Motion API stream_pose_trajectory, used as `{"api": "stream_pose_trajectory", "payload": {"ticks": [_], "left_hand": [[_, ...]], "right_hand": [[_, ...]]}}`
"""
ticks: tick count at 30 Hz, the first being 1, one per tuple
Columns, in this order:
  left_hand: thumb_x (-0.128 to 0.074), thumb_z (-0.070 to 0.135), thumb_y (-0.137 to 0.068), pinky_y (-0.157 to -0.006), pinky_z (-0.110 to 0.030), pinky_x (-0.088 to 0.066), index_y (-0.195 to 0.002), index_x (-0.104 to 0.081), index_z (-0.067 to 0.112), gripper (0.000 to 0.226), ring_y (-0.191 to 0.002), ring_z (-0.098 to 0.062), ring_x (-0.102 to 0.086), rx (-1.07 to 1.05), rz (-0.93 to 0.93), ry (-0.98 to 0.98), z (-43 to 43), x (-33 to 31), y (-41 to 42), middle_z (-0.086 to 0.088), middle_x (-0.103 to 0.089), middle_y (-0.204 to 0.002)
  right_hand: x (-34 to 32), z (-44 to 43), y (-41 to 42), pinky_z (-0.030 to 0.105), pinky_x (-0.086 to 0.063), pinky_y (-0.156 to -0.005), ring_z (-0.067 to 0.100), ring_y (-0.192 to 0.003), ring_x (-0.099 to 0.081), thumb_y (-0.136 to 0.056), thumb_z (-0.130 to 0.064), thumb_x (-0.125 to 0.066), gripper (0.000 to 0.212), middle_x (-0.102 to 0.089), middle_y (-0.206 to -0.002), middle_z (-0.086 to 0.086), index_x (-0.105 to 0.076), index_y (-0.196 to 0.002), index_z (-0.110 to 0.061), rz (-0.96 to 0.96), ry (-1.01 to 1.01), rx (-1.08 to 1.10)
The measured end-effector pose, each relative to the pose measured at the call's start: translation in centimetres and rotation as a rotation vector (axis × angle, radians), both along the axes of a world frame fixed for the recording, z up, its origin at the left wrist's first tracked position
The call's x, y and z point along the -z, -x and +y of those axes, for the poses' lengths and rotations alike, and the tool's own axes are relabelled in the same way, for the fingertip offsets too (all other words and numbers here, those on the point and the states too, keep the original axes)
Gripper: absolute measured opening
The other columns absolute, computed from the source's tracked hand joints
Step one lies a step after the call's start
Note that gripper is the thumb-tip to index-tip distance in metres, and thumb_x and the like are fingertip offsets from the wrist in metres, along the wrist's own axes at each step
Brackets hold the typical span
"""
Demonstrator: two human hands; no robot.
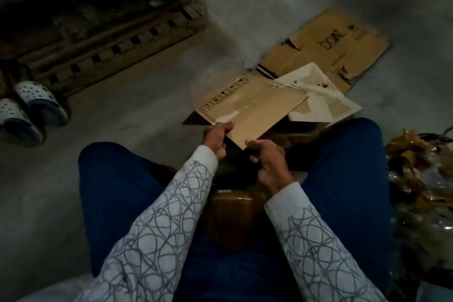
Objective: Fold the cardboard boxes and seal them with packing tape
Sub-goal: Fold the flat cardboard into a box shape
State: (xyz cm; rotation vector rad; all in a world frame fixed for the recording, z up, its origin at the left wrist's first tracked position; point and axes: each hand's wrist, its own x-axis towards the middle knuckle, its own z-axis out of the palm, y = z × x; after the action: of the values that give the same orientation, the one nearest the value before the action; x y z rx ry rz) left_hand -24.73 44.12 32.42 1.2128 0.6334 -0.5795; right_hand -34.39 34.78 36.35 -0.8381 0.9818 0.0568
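A flattened brown cardboard box [255,108] with small handling symbols printed near its far left edge is held above the floor between my knees. My left hand [217,137] grips its near left edge. My right hand [268,162] pinches its near corner from below. A brown roll of packing tape [231,218] lies in shadow on my lap between my forearms. Behind the held box lie a white torn cardboard piece [318,103] and a large flat brown box printed "boat" [328,44] on the concrete floor.
A wooden pallet [103,39] lies at the far left. A pair of white perforated clogs [27,108] stands at the left edge. Crumpled brown and clear wrapping [421,186] is heaped at my right. My legs in blue trousers [343,179] flank the work area.
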Motion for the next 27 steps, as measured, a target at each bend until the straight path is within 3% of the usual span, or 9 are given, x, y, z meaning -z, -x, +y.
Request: {"api": "stream_pose_trajectory", "payload": {"ticks": [3, 6, 8, 10, 12, 17, 20, 24, 27], "left_hand": [[-0.069, -0.009, -0.074, -0.087, -0.057, -0.056, -0.122, -0.058, 0.005, 0.051, -0.106, -0.04, -0.065, -0.133, -0.181, -0.089, 2.1, -1.1, 0.3, -0.021, -0.067, -0.117], [-0.071, -0.003, -0.07, -0.081, -0.042, -0.058, -0.119, -0.056, 0.01, 0.053, -0.099, -0.032, -0.066, -0.092, -0.431, -0.289, 4.3, -4.3, -0.4, -0.016, -0.066, -0.114], [-0.072, 0.005, -0.069, -0.075, -0.033, -0.056, -0.106, -0.058, 0.02, 0.042, -0.089, -0.025, -0.067, -0.015, -0.616, -0.435, 5.7, -6.6, -0.5, -0.008, -0.069, -0.102], [-0.072, 0.009, -0.073, -0.074, -0.028, -0.053, -0.104, -0.059, 0.023, 0.036, -0.082, -0.014, -0.065, 0.043, -0.731, -0.61, 7.2, -8.1, 0.0, 0.004, -0.068, -0.092], [-0.07, 0.01, -0.077, -0.072, -0.026, -0.052, -0.108, -0.062, 0.023, 0.034, -0.08, -0.014, -0.064, 0.068, -0.793, -0.734, 8.9, -7.9, 1.0, 0.005, -0.067, -0.09], [-0.066, 0.013, -0.08, -0.068, -0.028, -0.051, -0.112, -0.065, 0.021, 0.033, -0.073, -0.019, -0.063, 0.079, -0.816, -0.901, 9.9, -5.6, 2.2, 0.001, -0.068, -0.085], [-0.063, 0.011, -0.08, -0.067, -0.025, -0.045, -0.113, -0.065, 0.019, 0.034, -0.074, -0.018, -0.06, 0.082, -0.753, -0.93, 10.1, -5.4, 1.4, 0.003, -0.065, -0.084], [-0.062, 0.012, -0.083, -0.066, -0.022, -0.036, -0.116, -0.061, 0.016, 0.032, -0.076, -0.018, -0.055, 0.132, -0.624, -0.925, 11.8, -4.7, 1.3, 0.003, -0.059, -0.084], [-0.062, 0.015, -0.085, -0.067, -0.025, -0.039, -0.116, -0.057, 0.013, 0.032, -0.081, -0.023, -0.059, 0.139, -0.568, -0.933, 13.5, -4.7, 0.6, 0.0, -0.06, -0.088]], "right_hand": [[-0.8, 1.0, 1.3, 0.02, -0.036, -0.041, 0.009, -0.052, -0.057, -0.082, -0.008, -0.075, 0.014, -0.067, -0.069, 0.002, -0.061, -0.081, -0.009, -0.03, 0.041, -0.182], [-1.0, 2.1, 0.9, 0.023, -0.034, -0.043, 0.018, -0.048, -0.057, -0.086, -0.037, -0.074, 0.027, -0.069, -0.061, 0.004, -0.068, -0.084, -0.01, -0.057, 0.164, -0.418], [-1.2, 3.2, 0.2, 0.029, -0.048, -0.061, 0.029, -0.075, -0.069, -0.085, -0.061, -0.064, 0.052, -0.074, -0.071, 0.009, -0.075, -0.073, -0.011, -0.057, 0.319, -0.655], [-1.2, 4.5, -0.4, 0.037, -0.051, -0.092, 0.025, -0.089, -0.072, -0.08, -0.074, -0.058, 0.07, -0.076, -0.077, 0.01, -0.076, -0.066, -0.008, -0.067, 0.383, -0.83], [-0.6, 5.8, -1.0, 0.047, -0.05, -0.098, 0.028, -0.092, -0.071, -0.075, -0.08, -0.058, 0.074, -0.077, -0.086, 0.009, -0.074, -0.07, -0.008, -0.069, 0.452, -0.871], [2.1, 8.9, -1.7, 0.052, -0.056, -0.084, 0.032, -0.082, -0.068, -0.077, -0.085, -0.033, 0.074, -0.071, -0.086, 0.012, -0.064, -0.076, -0.019, -0.069, 0.713, -0.924], [3.4, 10.4, -2.2, 0.048, -0.054, -0.083, 0.035, -0.089, -0.067, -0.083, -0.076, -0.036, 0.059, -0.069, -0.092, 0.011, -0.06, -0.083, -0.021, -0.033, 0.739, -0.912], [2.8, 11.3, -4.3, 0.034, -0.039, -0.083, 0.037, -0.112, -0.059, -0.102, -0.051, -0.034, 0.053, -0.061, -0.121, 0.018, -0.058, -0.119, -0.007, -0.017, 0.845, -1.137], [2.1, 11.7, -5.2, 0.037, -0.048, -0.08, 0.036, -0.099, -0.064, -0.1, -0.057, -0.036, 0.05, -0.066, -0.115, 0.02, -0.054, -0.108, -0.011, -0.101, 0.932, -1.219]]}}
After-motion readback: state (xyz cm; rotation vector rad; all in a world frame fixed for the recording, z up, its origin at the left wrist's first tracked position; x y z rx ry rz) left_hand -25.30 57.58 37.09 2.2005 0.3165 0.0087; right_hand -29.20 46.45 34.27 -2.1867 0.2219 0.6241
